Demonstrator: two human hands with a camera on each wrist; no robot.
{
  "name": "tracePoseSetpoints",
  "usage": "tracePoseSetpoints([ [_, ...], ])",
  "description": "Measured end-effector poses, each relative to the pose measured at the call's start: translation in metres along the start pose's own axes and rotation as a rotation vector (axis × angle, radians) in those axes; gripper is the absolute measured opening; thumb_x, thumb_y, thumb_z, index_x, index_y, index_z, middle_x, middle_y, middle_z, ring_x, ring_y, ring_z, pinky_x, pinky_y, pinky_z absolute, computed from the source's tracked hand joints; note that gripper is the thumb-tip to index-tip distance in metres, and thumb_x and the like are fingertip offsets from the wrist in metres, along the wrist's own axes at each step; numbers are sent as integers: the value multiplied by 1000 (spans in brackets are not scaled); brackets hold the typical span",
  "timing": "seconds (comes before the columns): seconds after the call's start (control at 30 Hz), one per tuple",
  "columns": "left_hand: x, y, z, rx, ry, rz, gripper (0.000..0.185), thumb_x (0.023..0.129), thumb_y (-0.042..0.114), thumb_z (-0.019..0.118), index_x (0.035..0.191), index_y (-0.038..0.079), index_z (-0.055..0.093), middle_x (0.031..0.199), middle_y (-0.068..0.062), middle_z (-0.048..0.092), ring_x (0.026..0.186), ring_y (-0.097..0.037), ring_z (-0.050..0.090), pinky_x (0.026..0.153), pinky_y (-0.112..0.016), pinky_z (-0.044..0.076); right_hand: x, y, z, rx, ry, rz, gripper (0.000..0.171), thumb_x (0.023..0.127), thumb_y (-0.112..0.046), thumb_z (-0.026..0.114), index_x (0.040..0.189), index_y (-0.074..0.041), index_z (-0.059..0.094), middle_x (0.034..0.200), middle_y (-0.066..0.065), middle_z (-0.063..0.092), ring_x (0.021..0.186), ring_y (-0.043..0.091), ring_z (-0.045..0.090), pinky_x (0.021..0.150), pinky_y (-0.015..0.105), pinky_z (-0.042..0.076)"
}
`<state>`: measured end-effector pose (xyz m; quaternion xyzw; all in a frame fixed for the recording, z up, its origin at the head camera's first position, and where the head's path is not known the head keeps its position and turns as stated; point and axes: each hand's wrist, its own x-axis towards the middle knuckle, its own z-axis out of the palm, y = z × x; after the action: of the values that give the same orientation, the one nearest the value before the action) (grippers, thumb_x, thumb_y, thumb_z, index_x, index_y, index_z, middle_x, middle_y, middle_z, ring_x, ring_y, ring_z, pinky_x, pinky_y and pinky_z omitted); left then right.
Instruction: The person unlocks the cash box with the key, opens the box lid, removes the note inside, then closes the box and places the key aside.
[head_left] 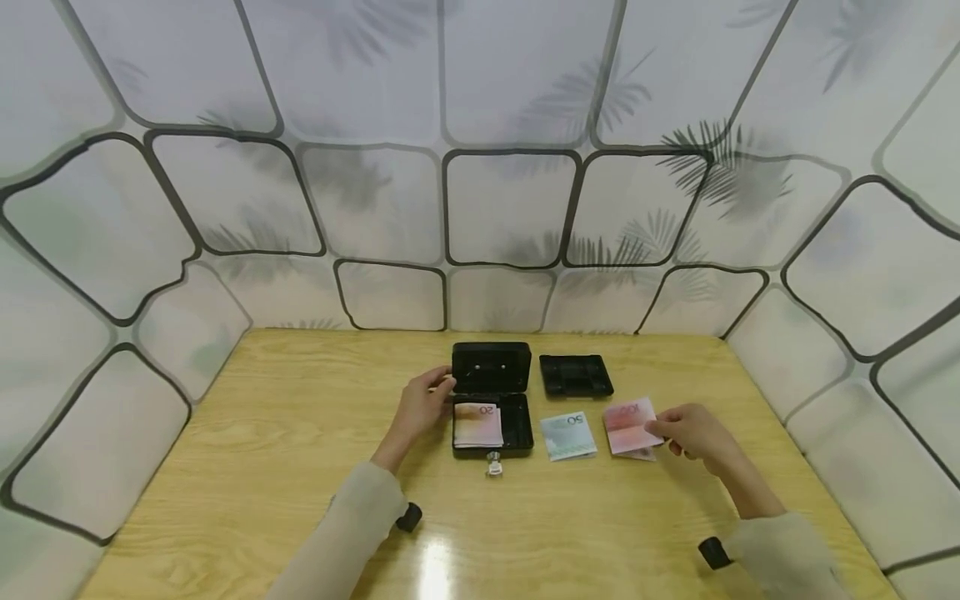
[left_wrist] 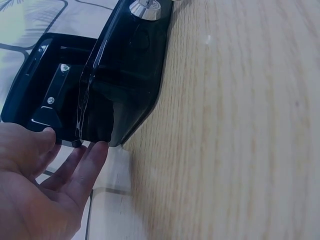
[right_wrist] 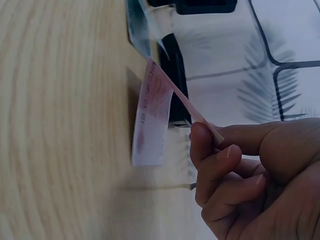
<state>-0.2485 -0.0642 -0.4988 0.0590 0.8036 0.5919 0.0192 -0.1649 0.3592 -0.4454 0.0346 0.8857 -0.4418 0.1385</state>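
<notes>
My left hand is at the left side of an open black cash box, by the hinge. In the left wrist view its fairly straight fingers touch the box's end, with the thumb near the raised lid. A banknote marked 20 lies in the box's left part. My right hand pinches the edge of a folded pink banknote marked 100 between thumb and finger. The right wrist view shows this banknote partly unfolded in a V, its lower half hanging down.
A folded greenish banknote marked 50 lies right of the box. Behind it is a black compartment tray. A silver lock with keys shows at the box's front. A patterned curtain borders the wooden table.
</notes>
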Motion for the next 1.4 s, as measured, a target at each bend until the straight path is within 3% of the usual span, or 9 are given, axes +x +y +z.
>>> tracePoseSetpoints([
  [0.17,-2,1,0,10,1,1,36,106,11,60,140,-3,61,126,-27,67,96,-34,73,75,-38,64,3,5,13,30,-14,-9,40,103,-15,64,66,-11,49,57,-2,43,50,9,34,46,22,24],
  [0.43,-1,2,1,9,5,8,35,106,10,60,139,-3,61,125,-27,67,93,-33,74,73,-38,64,6,11,23,16,39,20,33,101,-16,68,72,-3,61,57,-2,46,50,10,35,46,23,27],
  [1.1,-2,2,1,5,-2,1,36,106,11,59,140,-2,61,127,-27,66,99,-35,73,76,-39,64,15,26,32,-62,145,27,19,95,-17,75,89,1,73,57,-1,52,53,11,45,47,24,35],
  [1.4,-1,1,1,7,2,5,36,106,11,59,139,-3,61,126,-27,66,100,-35,73,76,-38,64,13,20,30,-86,177,30,25,97,-21,72,95,4,75,61,1,54,55,12,45,47,25,37],
])
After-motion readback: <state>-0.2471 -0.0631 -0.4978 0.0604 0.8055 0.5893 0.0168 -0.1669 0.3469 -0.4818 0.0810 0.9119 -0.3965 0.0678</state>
